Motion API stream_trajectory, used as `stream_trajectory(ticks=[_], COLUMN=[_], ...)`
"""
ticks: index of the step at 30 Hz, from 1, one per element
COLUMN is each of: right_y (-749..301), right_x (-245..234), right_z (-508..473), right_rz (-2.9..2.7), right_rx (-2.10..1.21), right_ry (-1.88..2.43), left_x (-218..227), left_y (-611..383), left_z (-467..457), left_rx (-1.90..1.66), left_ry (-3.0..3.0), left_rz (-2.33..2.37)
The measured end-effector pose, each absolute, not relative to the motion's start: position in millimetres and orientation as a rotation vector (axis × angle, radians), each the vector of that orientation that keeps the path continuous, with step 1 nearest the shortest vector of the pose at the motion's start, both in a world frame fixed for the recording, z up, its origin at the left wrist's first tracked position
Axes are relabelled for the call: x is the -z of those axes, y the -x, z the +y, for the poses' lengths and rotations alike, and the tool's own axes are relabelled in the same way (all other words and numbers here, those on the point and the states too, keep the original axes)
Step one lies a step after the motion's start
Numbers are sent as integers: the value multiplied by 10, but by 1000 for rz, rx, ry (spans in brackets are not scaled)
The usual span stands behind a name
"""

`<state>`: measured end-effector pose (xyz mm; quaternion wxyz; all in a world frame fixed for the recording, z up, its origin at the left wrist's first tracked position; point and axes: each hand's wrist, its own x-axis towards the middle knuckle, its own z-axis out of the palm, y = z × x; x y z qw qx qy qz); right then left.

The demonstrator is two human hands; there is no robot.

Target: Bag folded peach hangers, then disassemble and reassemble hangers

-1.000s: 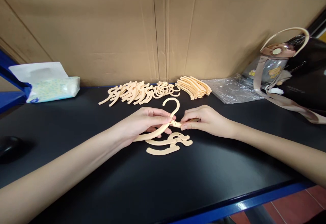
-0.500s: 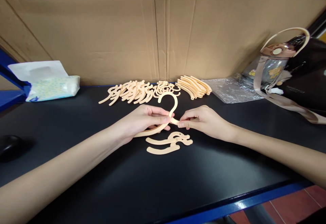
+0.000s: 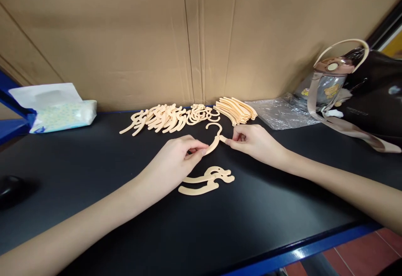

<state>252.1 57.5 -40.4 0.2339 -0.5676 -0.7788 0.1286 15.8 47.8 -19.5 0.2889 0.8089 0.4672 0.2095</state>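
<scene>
Between my two hands is a cream plastic hanger (image 3: 214, 144), its hook curving up and away from me. My left hand (image 3: 180, 156) pinches its left arm between thumb and fingers. On the other side, my right hand (image 3: 251, 140) grips the short right part just beside the hook's base; most of that part is hidden by the fingers. Nearer to me, below the hanger, cream curved hanger pieces (image 3: 199, 190) lie flat on the black table, partly covered by my left hand.
Along the back lie a pile of curved hanger pieces (image 3: 163, 117), a heap of small hooks (image 3: 197, 113) and a stack of straighter arms (image 3: 237, 109). A tissue pack (image 3: 63, 112) is at left, with a black mouse (image 3: 11, 188) nearer. Clear plastic (image 3: 285, 112), a strapped bottle (image 3: 328, 85) and a black bag (image 3: 377, 100) stand right.
The hanger has moved away from me and lower towards the table. My left hand has slid from the hook's base out along the left arm; my right hand still holds the right side.
</scene>
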Motion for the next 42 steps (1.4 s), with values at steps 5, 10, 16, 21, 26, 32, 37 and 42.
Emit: stream_trajectory(ticks=[5,10,16,21,26,32,37,42], right_y=[-2478,-2491,-2505,-2508,-2529,-2557,-2535,-2488], right_x=[387,380,346,307,259,243,280,297], right_z=[543,518,508,503,487,482,475,415], right_rz=[-2208,-2254,-2302,-2353,-2400,-2446,-2539,-2587], right_rx=[-288,-238,-189,-113,-38,147,305,278], right_ry=[1642,1647,1667,1715,1747,1625,1182,960], left_x=[210,211,217,245,232,186,225,254], left_y=[-166,-165,-130,20,174,204,178,154], left_z=[427,423,487,543,513,408,361,325], left_rx=[-423,-369,-452,-504,-454,-427,-438,-415], left_ry=[-2356,-2380,-2319,-2197,-2282,-2712,-2948,-2975], left_rz=[1332,1351,1301,1228,1184,1017,743,618])
